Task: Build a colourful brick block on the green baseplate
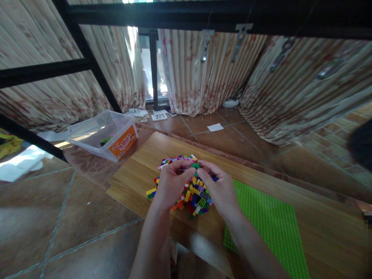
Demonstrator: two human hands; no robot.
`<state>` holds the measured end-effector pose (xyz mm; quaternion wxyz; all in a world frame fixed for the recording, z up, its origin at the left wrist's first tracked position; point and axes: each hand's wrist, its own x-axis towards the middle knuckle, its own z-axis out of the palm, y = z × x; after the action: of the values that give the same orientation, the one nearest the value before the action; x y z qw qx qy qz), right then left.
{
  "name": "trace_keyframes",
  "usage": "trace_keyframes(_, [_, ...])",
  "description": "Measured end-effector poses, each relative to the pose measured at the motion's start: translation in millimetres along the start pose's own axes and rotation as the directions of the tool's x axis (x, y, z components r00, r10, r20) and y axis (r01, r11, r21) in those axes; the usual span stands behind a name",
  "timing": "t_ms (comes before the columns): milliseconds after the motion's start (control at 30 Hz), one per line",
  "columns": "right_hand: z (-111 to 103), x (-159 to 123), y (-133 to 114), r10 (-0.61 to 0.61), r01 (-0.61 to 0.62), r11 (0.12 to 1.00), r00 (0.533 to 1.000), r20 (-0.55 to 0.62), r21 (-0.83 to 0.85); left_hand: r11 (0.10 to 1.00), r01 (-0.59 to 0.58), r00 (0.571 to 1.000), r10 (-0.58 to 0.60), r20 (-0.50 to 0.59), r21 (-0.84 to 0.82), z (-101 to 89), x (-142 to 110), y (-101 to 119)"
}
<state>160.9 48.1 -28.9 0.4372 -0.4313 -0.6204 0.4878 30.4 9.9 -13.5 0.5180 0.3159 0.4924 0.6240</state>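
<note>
Wooden table (154,149) beneath, left hand (171,183) and right hand (221,190) angle inward, both grips pinching a green brick (195,166).

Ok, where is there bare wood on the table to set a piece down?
Bare wood shows on the table left of the brick pile, and right of the green baseplate. It's crowded at the pile, with left hand and right hand over it.

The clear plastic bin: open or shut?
Open: no lid covers the bin, and something green shows inside.

Small green brick (195,166) over multicoloured brick pile (193,192)
</note>
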Motion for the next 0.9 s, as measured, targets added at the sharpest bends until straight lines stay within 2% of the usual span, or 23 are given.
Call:
trace_keyframes(133, [7.8, -0.6, 0.2, 0.024, -0.022, 0.998, 0.999, -0.033, 0.064, 1.000, 0.008, 1.000, -0.009, -0.025, -0.029, 0.0, -0.4, 1.5])
trace_keyframes(500, [22.4, -1.8, -4.4, -0.032, 0.032, 0.999, 0.993, -0.118, -0.001, 0.999, -0.032, 0.999, 0.032, -0.003, -0.013, 1.5, 0.7, 0.6])
trace_keyframes(733, [29.2, -0.9, 15.3, 0.081, -0.070, 0.995, 0.983, -0.164, 0.073, 1.000, 0.013, 1.000, -0.013, -0.014, -0.027, 0.5, 2.4, -3.7])
trace_keyframes(833, [25.0, 1.9, 21.5, 0.095, -0.092, 0.995, 0.986, -0.136, 0.032, 0.999, 0.039, 0.999, -0.039, -0.017, 0.012, -2.5, 3.9, -3.9])
trace_keyframes(900, [19.4, 3.5, 21.7, 0.076, -0.084, 0.994, 0.990, -0.119, -0.064, 0.998, 0.059, 0.998, -0.058, -0.030, 0.026, -5.2, 4.6, -3.0])
